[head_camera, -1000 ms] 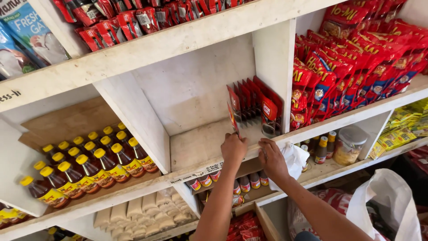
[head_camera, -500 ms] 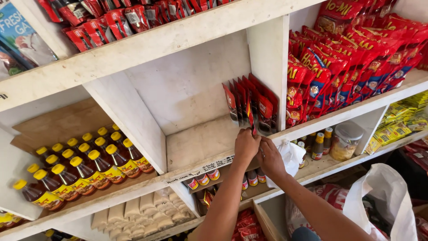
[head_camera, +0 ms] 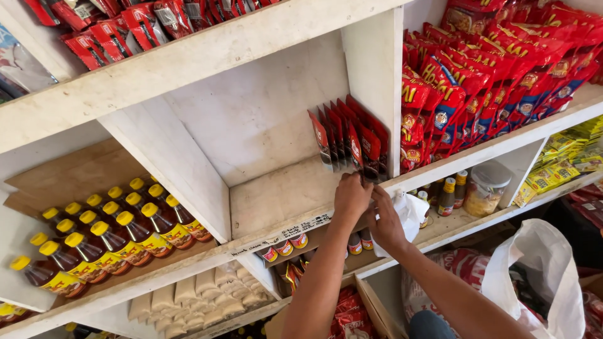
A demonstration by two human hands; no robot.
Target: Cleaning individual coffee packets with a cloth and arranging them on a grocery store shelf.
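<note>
A row of dark red sachets (head_camera: 348, 141) is being stood upright at the shelf (head_camera: 276, 198) compartment's right end, just above both hands; the wood to their left is lying bare. The left hand (head_camera: 352, 198) is being curled narrowly at the front sachets' bottom edge. The right hand (head_camera: 384, 223), beside it, is being closed on white plastic (head_camera: 411, 213).

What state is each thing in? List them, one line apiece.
Left hand: raised at the shelf edge, fingers at the base of the dark red sachets.
Right hand: beside the left, holding a white cloth.
Dark red sachets: upright, rowed against the divider.
Yellow-capped bottles: capped, upright, in rows.
Clear jar: lidded, upright.
White plastic bag: open, slumped.
</note>
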